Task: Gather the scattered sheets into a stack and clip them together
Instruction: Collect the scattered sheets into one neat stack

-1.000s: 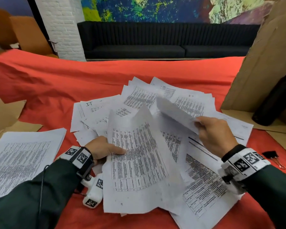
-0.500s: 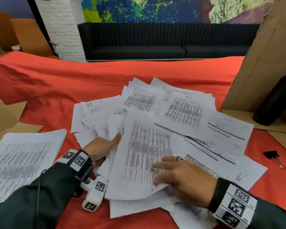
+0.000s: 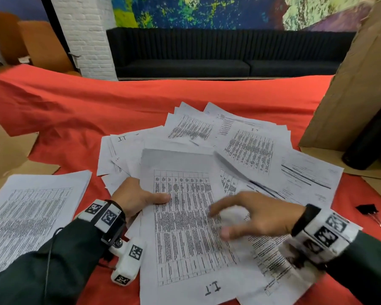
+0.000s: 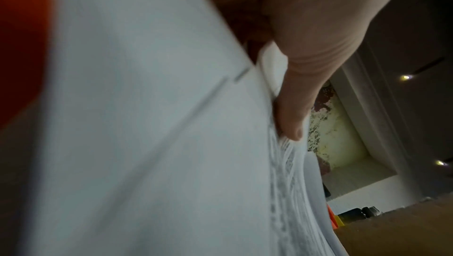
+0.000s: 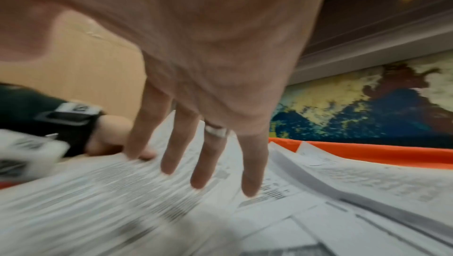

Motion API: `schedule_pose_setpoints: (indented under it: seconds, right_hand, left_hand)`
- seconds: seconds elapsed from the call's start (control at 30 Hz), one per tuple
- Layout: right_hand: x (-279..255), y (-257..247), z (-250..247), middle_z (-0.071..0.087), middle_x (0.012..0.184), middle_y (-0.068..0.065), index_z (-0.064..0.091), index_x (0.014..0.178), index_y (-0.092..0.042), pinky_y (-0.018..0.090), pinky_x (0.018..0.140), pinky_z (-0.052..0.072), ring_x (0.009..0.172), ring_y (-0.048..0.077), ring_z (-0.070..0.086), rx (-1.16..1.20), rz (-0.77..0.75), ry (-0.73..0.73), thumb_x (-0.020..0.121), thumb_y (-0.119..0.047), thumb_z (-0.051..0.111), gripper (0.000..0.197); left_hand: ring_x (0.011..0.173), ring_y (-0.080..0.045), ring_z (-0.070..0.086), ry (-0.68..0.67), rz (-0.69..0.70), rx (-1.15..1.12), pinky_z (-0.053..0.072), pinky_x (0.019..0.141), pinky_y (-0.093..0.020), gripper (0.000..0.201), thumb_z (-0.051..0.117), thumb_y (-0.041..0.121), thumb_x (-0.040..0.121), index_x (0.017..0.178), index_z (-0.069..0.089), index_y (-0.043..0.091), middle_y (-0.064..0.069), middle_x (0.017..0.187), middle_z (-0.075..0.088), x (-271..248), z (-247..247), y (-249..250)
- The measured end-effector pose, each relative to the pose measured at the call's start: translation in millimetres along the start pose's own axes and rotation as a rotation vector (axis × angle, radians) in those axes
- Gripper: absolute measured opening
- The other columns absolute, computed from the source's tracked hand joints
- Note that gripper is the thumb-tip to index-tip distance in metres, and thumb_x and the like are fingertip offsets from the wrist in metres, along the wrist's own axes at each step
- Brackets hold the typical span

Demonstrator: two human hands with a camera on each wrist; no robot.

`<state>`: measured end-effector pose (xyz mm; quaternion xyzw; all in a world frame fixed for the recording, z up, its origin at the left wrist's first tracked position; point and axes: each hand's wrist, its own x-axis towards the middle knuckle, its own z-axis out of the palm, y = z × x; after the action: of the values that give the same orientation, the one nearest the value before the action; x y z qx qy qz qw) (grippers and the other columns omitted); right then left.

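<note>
**Sheets fanned over a red cloth**

A red cloth [image 3: 141,102] covers the table; a black sofa [image 3: 207,62] and painted mural [image 3: 207,9] lie at 12 o'clock. The scattered sheets [image 3: 251,146] are pinched by the left hand [image 3: 136,197]. The right hand [image 3: 257,214] is held spread above, gripping nothing. A binder clip [image 3: 370,213] is seen at 3 o'clock.

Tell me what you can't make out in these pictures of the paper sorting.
- Left hand fingers: head view, hidden under the held sheets.
- Printed text: right wrist view, smeared by motion blur; too small in head view.
- Binder clip: small, near the head view's right edge.
- Sheet count: overlapping papers hide it.
</note>
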<state>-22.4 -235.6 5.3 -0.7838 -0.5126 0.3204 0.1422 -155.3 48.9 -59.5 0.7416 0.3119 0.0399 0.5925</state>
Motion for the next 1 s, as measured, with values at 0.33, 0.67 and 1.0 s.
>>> schedule_pose_setpoints:
  seconds: [0.33,0.67,1.0]
  right_hand:
    - [76.2,2.4,-74.7,0.061,0.13,-0.009,0.06,0.122,-0.03,0.027,0.09,0.046,0.115,0.013,0.058,0.225,-0.039,0.94,0.078,-0.037,0.085,0.051]
    - [78.1,-36.8,-101.4,0.074,0.078,-0.008,0.074,0.082,-0.023,0.027,0.06,0.051,0.064,0.007,0.061,0.354,-0.264,0.995,0.073,-0.017,0.088,0.017]
    - [76.2,-42.3,-105.2,0.036,0.057,-0.003,0.049,0.051,-0.01,0.028,0.057,0.028,0.055,0.012,0.034,0.384,-0.222,1.08,0.076,-0.053,0.082,0.06]
  left_hand:
    - [0.092,-0.02,0.078,0.027,0.331,0.038,0.061,0.09,-0.045,0.042,0.098,0.017,0.058,0.096,0.082,0.011,-0.003,0.095,0.081,-51.5,-7.1,15.5]
    - [0.09,-0.018,0.078,0.054,0.348,-0.01,0.061,0.089,-0.045,0.04,0.094,0.012,0.065,0.102,0.079,0.014,0.001,0.096,0.081,-48.9,-0.2,27.2]
    - [0.091,-0.009,0.077,0.209,0.54,0.062,0.061,0.091,-0.043,0.044,0.089,0.046,0.063,0.102,0.079,0.028,0.011,0.095,0.08,-44.0,9.0,50.9]
